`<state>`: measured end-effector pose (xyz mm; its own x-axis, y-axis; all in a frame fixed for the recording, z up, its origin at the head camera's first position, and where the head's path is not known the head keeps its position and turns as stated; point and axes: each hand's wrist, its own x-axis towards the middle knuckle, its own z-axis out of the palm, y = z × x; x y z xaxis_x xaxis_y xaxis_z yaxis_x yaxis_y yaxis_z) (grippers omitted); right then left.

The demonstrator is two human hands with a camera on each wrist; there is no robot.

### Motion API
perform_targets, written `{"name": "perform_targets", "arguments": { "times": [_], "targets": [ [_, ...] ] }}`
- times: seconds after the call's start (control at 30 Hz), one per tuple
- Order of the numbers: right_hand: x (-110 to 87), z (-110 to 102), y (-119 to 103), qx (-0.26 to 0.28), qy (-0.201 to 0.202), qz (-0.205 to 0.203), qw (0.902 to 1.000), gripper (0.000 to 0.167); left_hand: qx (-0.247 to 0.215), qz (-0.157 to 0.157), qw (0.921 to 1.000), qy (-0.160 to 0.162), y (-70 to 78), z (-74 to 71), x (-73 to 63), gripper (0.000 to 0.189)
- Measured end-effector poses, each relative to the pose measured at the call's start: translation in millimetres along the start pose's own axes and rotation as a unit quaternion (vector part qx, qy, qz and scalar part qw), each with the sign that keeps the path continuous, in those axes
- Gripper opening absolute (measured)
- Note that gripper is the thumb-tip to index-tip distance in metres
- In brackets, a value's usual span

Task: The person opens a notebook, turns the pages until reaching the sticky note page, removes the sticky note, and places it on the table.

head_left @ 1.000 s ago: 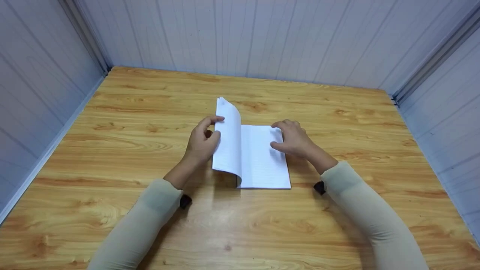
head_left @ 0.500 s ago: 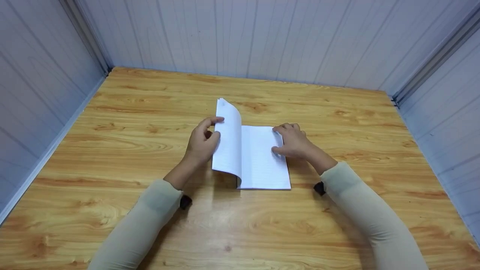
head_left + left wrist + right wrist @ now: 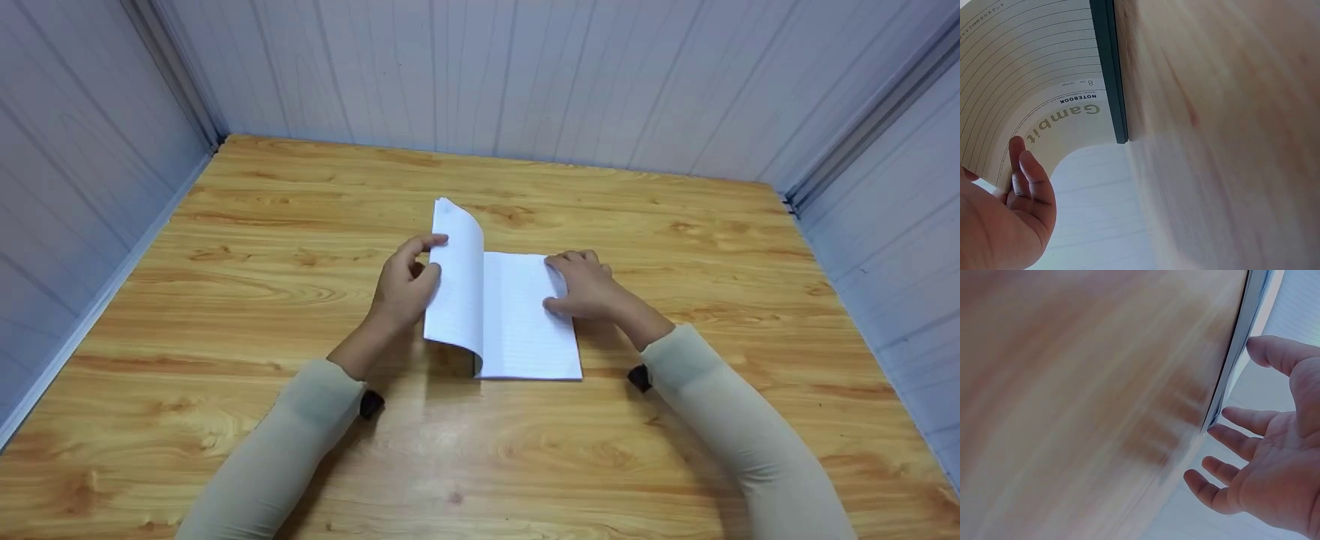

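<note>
A notebook (image 3: 529,330) with lined white pages lies open on the wooden table. Its left part, a cover with pages, stands curved up from the spine, and my left hand (image 3: 405,281) pinches that part's outer edge. In the left wrist view, the cover's cream outer side (image 3: 1067,56) shows "Gambit NOTEBOOK" print beside a dark green spine (image 3: 1111,73); fingers of the left hand (image 3: 1010,225) lie against it. My right hand (image 3: 589,283) touches the right page near its upper outer edge. From the right wrist, that hand (image 3: 1275,455) appears with fingers spread and loosely bent, thumb and fingertips by the notebook's edge (image 3: 1235,354).
The wood-grain table (image 3: 450,465) extends around the notebook on every side. Pale panelled walls (image 3: 465,75) stand along its back, left and right edges. A small dark object (image 3: 371,405) sits at the left wrist, and another dark object (image 3: 640,377) at the right.
My right hand has moved slightly down and come onto the right page's edge. The left hand and the raised pages have stayed almost still.
</note>
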<state>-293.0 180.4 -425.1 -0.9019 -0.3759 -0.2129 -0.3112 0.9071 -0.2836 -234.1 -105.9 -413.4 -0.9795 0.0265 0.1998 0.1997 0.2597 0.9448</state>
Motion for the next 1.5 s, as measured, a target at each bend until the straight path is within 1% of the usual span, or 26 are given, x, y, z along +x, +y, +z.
{"name": "perform_targets", "arguments": {
  "times": [0.23,0.37,0.63,0.9,1.03,1.2,1.33,1.5],
  "targets": [
    [0.3,1.4,-0.6,0.03,0.01,0.001,0.9995,0.077,-0.007,-0.004,1.0,-0.001,-0.9,0.3,0.4,0.041],
    [0.2,1.8,-2.1,0.046,0.007,0.004,0.9989,0.076,-0.01,-0.001,0.9999,0.002,-1.1,0.3,0.4,0.04],
    [1.0,1.8,-5.3,0.037,0.007,0.015,0.9992,0.079,-0.005,0.008,0.9999,0.011,-2.9,-0.6,-0.2,0.041],
    [1.9,2.8,-3.9,0.07,0.029,-0.014,0.997,0.072,-0.003,0.008,1.0,0.004,-1.8,-1.6,0.2,0.042],
    [1.9,1.9,-4.3,0.06,0.033,-0.004,0.9976,0.075,-0.004,0.005,1.0,0.006,-0.7,-1.9,0.5,0.041],
    [1.2,-0.7,-5.0,0.033,0.022,0.022,0.999,0.078,-0.003,0.008,0.9999,0.007,-1.2,-1.7,1.0,0.042],
    [1.2,-1.2,-5.4,0.035,0.016,0.022,0.999,0.076,-0.004,0.01,0.9999,0.01,-1.1,-1.7,1.3,0.042],
    [2.0,0.9,-6.7,0.051,0.024,0.012,0.9983,0.075,0.0,0.009,0.9999,0.008,-0.7,-1.2,1.0,0.042]
  ]
}}
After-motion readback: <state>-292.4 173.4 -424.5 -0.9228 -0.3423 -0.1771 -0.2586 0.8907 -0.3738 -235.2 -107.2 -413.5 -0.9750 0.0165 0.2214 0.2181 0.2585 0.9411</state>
